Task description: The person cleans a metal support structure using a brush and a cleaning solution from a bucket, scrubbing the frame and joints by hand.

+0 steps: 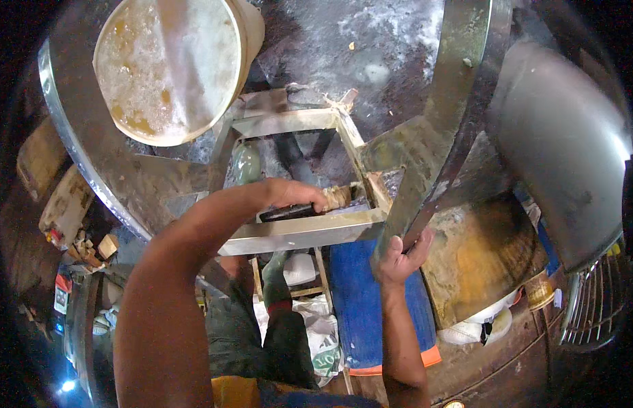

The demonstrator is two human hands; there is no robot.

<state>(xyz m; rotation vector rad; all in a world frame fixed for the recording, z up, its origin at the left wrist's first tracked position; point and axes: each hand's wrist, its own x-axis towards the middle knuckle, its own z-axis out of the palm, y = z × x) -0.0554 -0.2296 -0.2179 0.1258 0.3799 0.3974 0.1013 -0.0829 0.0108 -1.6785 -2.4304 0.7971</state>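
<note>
My left hand (301,195) reaches into a four-sided pale metal or wooden frame (306,230) and is closed around a dark stick-like tool (291,213) with a pale wrapped part (338,198). Its exact kind cannot be told. To the right, my right hand (402,255) rests against the lower end of a curved grey band (417,178), joined to the frame's right side; its thumb and fingers are apart. Another broad curved band (92,148) runs along the left. A rounded greenish object (246,163) shows inside the frame.
A large bucket (168,71) with cloudy, foamy liquid stands at the upper left. Right of the frame are a stained board (482,260), a large shiny metal sheet (561,153) and a wire rack (592,306). A blue cloth (357,306) with orange edging lies below. Wood scraps (107,246) lie left.
</note>
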